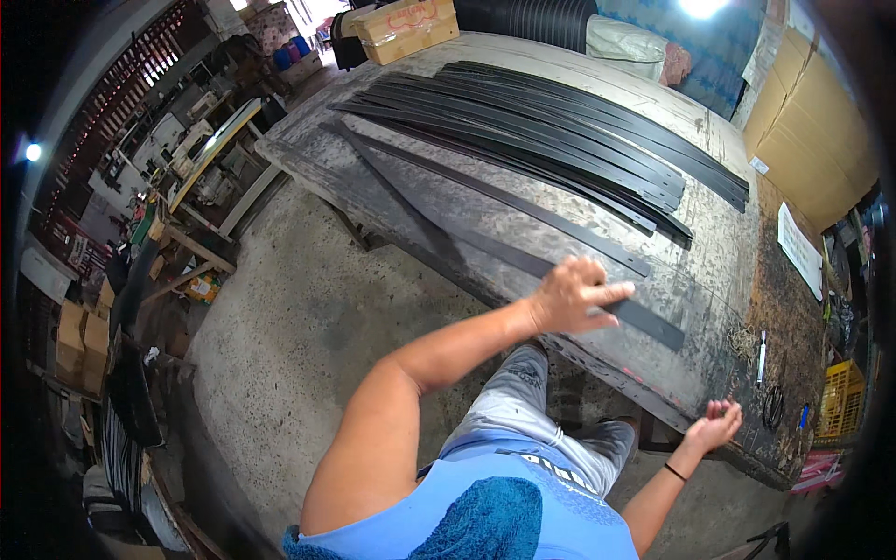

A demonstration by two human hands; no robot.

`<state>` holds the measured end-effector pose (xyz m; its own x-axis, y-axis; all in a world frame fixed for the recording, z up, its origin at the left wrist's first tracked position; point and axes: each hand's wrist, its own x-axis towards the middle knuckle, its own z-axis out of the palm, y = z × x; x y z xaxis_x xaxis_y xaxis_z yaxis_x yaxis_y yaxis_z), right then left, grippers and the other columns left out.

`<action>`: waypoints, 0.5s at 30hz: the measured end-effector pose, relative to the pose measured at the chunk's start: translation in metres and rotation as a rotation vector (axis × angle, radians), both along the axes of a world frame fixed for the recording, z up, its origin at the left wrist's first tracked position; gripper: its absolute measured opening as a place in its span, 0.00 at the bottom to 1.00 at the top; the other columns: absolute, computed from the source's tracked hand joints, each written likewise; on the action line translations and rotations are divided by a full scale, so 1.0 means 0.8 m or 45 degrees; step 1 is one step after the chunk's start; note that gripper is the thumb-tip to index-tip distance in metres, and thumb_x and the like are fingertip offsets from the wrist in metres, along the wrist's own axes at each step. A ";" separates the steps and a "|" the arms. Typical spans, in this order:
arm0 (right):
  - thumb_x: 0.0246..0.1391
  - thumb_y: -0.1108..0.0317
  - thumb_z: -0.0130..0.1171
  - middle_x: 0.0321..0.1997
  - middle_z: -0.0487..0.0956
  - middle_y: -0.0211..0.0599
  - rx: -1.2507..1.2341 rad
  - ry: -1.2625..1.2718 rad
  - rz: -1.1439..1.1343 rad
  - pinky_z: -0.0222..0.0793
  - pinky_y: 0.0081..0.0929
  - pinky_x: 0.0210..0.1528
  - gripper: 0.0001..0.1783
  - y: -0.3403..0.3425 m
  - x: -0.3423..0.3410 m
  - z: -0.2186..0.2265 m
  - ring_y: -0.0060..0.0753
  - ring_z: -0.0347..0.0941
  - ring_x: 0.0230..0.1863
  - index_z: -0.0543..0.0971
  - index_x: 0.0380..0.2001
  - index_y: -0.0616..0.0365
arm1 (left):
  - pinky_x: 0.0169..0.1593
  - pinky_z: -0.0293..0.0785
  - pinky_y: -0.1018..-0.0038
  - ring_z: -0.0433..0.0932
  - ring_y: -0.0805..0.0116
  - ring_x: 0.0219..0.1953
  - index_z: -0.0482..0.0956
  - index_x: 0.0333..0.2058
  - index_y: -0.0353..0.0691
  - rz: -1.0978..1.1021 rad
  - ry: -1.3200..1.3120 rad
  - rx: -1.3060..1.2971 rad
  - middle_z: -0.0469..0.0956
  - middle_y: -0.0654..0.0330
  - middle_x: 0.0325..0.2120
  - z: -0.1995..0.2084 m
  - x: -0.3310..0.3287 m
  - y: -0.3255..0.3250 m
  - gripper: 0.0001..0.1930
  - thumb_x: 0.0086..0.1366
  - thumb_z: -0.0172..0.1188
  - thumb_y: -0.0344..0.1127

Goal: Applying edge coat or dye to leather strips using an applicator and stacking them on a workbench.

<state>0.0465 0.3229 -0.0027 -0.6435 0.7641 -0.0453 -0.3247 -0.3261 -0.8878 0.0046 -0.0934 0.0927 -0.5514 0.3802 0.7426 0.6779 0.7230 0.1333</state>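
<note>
A long black strap lies loosely bent across the near part of the worktable, its rounded end pointing to the right. My left hand is over this strap near that end, with one finger stretched out and the others curled around it. Another black strap runs just beyond, flat on the tabletop. My right hand is at the table's near right edge, palm up, fingers loosely bent and apart, with nothing visible in it. Farther back, a spread of several black straps lies side by side.
A cardboard box stands on the far left corner. To the right are a large carton, a paper sheet, a pen and a yellow crate. A machine bench stands left across the floor.
</note>
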 end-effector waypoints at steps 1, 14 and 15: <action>0.63 0.64 0.54 0.31 0.74 0.32 -0.018 0.000 -0.115 0.70 0.21 0.31 0.10 0.004 0.015 0.018 0.22 0.68 0.28 0.72 0.41 0.58 | 0.39 0.65 0.68 0.67 0.67 0.31 0.78 0.52 0.58 -0.056 -0.046 0.044 0.66 0.65 0.28 -0.013 0.010 0.014 0.27 0.51 0.66 0.54; 0.63 0.70 0.50 0.23 0.72 0.35 0.146 -0.524 -1.019 0.61 0.23 0.20 0.13 0.145 0.266 -0.079 0.24 0.61 0.18 0.74 0.48 0.63 | 0.39 0.64 0.67 0.68 0.61 0.37 0.75 0.52 0.57 -0.280 -0.455 0.134 0.66 0.62 0.32 -0.103 0.036 0.156 0.31 0.45 0.71 0.47; 0.63 0.70 0.50 0.23 0.72 0.35 0.141 -0.527 -1.016 0.61 0.23 0.20 0.13 0.155 0.283 -0.097 0.24 0.61 0.18 0.74 0.48 0.63 | 0.39 0.64 0.67 0.68 0.61 0.37 0.75 0.52 0.57 -0.277 -0.456 0.128 0.66 0.62 0.32 -0.105 0.035 0.155 0.31 0.45 0.71 0.47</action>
